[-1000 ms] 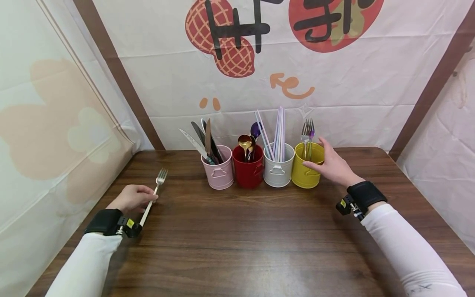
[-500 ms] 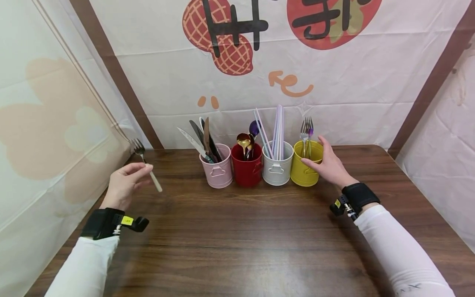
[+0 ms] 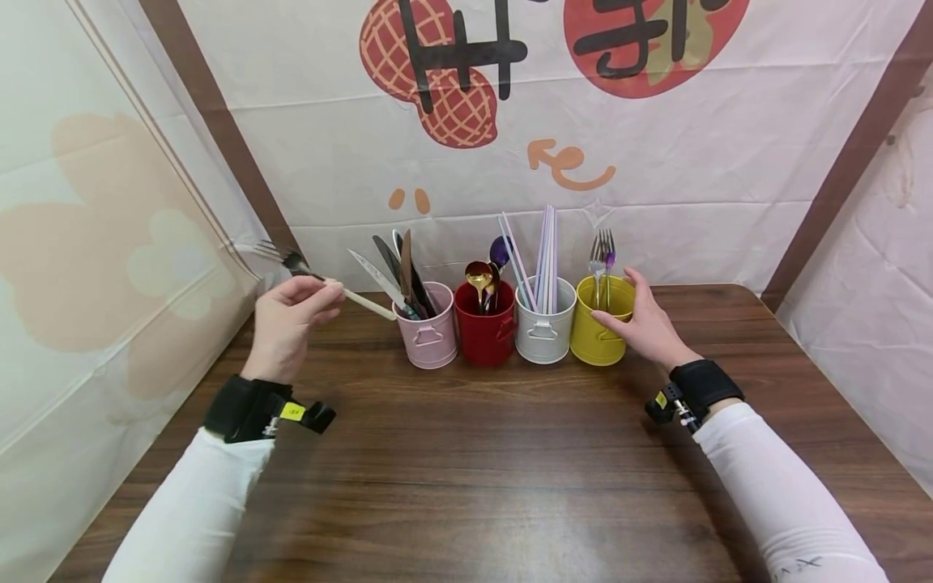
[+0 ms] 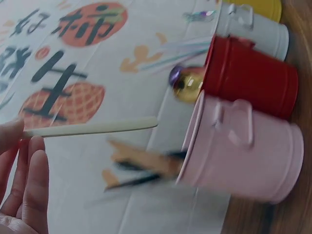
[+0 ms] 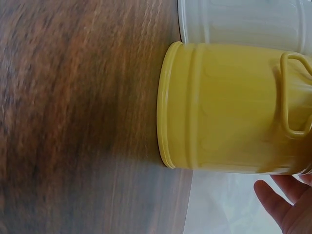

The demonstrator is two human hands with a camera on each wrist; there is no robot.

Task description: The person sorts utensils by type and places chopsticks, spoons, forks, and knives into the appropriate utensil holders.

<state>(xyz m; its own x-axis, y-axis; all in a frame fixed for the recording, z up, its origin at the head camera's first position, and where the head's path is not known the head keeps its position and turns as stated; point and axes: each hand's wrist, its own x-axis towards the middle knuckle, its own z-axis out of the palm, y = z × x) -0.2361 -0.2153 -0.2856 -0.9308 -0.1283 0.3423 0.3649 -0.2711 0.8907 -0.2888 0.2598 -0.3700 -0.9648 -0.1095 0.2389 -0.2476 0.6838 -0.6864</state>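
My left hand (image 3: 287, 328) pinches a fork (image 3: 364, 303) between thumb and fingers, raised over the left of the table. The tines point to the upper left; the pale handle slants down toward the pink bucket (image 3: 430, 344) and overlaps its rim in the head view. In the left wrist view the handle (image 4: 97, 129) sticks out from the fingers. At the right, my right hand (image 3: 649, 328) holds the yellow bucket (image 3: 599, 344) near its rim, thumb across the front and fingers around the far side. Two or more forks (image 3: 603, 257) stand in the yellow bucket.
Left of the yellow bucket, a white bucket (image 3: 543, 344) holds straws (image 3: 548, 251). Beside it a red bucket (image 3: 484, 344) holds spoons (image 3: 479, 275). Knives (image 3: 405, 263) lean in the pink bucket. All stand in a row on the wooden table (image 3: 496, 470), before a printed cloth wall (image 3: 306, 105).
The left hand has lifted the fork from near the tabletop and moved up and right. The handle end has swung round toward the pink bucket. The right hand stays at the yellow bucket.
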